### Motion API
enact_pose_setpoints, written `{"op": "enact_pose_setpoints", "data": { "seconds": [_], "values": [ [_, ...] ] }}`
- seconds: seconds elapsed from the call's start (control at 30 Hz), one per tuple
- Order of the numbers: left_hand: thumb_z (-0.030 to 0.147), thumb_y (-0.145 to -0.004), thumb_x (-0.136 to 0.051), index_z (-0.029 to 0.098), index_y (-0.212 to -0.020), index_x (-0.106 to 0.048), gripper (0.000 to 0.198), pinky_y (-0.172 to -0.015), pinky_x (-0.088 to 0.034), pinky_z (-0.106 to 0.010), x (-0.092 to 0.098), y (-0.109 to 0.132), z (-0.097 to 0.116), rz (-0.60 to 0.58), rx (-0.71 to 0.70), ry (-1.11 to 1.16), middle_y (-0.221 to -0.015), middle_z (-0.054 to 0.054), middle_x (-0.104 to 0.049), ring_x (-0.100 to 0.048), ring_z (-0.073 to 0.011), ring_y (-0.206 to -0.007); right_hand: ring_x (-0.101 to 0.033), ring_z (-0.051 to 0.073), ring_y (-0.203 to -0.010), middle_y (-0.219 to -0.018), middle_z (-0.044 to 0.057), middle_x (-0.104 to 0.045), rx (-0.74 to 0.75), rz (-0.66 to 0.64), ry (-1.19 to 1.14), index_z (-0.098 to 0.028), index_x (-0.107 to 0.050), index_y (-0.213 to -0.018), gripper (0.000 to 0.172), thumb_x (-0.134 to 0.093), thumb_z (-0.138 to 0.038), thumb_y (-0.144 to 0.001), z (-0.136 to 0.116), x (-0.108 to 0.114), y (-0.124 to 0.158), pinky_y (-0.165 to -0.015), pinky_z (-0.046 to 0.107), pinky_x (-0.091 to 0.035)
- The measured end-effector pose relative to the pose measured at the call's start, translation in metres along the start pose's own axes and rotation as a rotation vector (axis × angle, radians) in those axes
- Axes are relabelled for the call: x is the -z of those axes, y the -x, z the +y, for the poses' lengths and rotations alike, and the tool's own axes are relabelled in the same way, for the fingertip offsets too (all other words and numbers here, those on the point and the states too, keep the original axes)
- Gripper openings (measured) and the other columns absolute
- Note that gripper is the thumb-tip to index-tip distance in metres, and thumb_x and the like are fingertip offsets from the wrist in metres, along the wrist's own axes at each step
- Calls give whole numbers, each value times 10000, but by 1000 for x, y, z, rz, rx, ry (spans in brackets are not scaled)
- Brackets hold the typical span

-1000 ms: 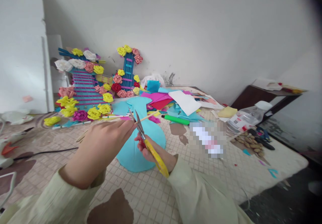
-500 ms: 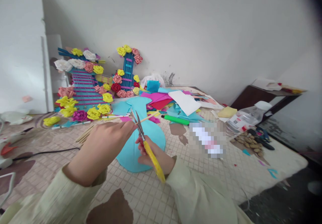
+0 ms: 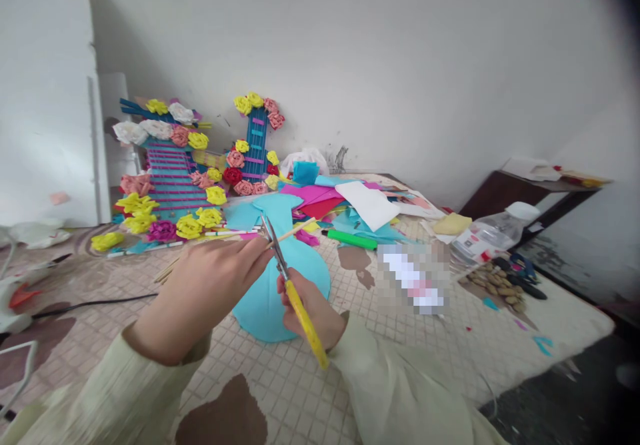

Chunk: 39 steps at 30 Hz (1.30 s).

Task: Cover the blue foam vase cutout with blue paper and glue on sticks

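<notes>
Pinched in my left hand (image 3: 215,288) is a thin wooden stick (image 3: 297,230), its end sticking out to the right past my fingers. My right hand (image 3: 317,308) is wrapped around a pair of scissors (image 3: 306,322) with yellow handles. The metal blades point up and away, slightly parted, and cross the stick close to my left fingertips. Below both hands, a light-blue cutout (image 3: 260,308) with a wide rounded end and a narrower neck lies flat on the table. Part of it is hidden behind my hands.
Two flower-trimmed blue paper pieces, a wide one (image 3: 173,178) and a narrow one (image 3: 257,142), lean against the wall. Coloured paper sheets (image 3: 367,205), a green marker (image 3: 353,239), a plastic bottle (image 3: 490,235) and peanuts (image 3: 495,285) lie on the patterned table (image 3: 320,398).
The scissor blades have drawn closer together around the stick. The handles have swung slightly closed in my right hand. My left hand stays nearly in place, and the view has shifted a little.
</notes>
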<state>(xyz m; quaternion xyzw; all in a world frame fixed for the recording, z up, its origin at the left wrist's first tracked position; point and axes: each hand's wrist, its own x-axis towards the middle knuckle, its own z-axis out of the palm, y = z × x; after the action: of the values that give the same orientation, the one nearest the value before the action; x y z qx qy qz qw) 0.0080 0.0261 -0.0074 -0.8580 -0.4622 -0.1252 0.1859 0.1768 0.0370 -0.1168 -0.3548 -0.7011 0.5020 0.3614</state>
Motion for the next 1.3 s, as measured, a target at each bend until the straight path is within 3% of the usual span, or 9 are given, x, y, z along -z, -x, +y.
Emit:
{"op": "enact_pose_setpoints", "data": {
  "seconds": [0.13, 0.27, 0.43, 0.6, 0.9, 1.0, 1.13, 1.3],
  "values": [
    [277, -950, -276, 173, -868, -602, 352, -514, -417, -320, 0, 0, 2, 90, 31, -1, -642, -58, -648, -627, -226, -595, -367, 80, -552, -684, -58, -412, -35, -15, -75, -226, -434, -874, 371, -646, -120, -588, -7, 2, -2, -460, 195, -303],
    [256, -946, -290, 180, -849, -599, 333, -539, -438, -313, 0, 0, 3, 146, -3, 25, -688, -56, -668, -624, -205, -593, -344, 78, -559, -701, -61, -381, -34, -45, -162, -216, -435, -914, 337, -648, -182, -654, -16, 9, -2, -504, 218, -304],
    [142, -888, -307, 190, -820, -601, 305, -525, -434, -295, 0, 1, 4, 71, -22, -8, -632, -38, -647, -600, -192, -556, -358, 114, -633, -769, -33, -366, -39, -128, -232, -235, -420, -1075, 444, -659, -416, -747, -23, 14, 1, -576, 254, -360],
    [104, -857, -344, 175, -878, -620, 285, -465, -371, -287, -2, 2, 4, 55, -4, -73, -608, -40, -649, -600, -200, -516, -400, 130, -694, -850, -5, -380, -16, -153, -259, -256, -457, -1129, 452, -600, -531, -800, -14, 13, 3, -680, 298, -414],
    [83, -849, -409, 186, -986, -617, 269, -483, -307, -292, -2, 0, 8, -67, 80, -113, -636, -31, -666, -631, -219, -571, -419, 128, -783, -906, 4, -379, -120, -194, -345, -253, -425, -1214, 508, -620, -496, -814, -12, 10, 4, -840, 320, -391],
    [136, -895, -398, 182, -893, -619, 225, -479, -265, -292, -3, 0, 8, -13, 139, -142, -606, -37, -656, -627, -223, -562, -407, 125, -790, -941, 9, -366, -106, -156, -324, -267, -422, -1207, 511, -642, -482, -799, -9, 9, 4, -808, 297, -401],
    [288, -974, -292, 174, -834, -600, 357, -465, -222, -285, -5, 1, 5, 85, 216, -154, -634, -53, -674, -619, -209, -538, -422, 125, -791, -945, 10, -369, -81, -115, -298, -276, -424, -1202, 491, -619, -498, -809, -5, 10, 3, -776, 276, -422],
    [333, -988, -216, 168, -862, -592, 429, -509, -315, -291, -6, -1, 4, 72, 163, -67, -689, -57, -684, -641, -213, -600, -408, 117, -738, -923, 5, -368, -101, -172, -356, -290, -420, -1203, 523, -602, -564, -797, -8, 12, 4, -724, 274, -424]
  ]
}}
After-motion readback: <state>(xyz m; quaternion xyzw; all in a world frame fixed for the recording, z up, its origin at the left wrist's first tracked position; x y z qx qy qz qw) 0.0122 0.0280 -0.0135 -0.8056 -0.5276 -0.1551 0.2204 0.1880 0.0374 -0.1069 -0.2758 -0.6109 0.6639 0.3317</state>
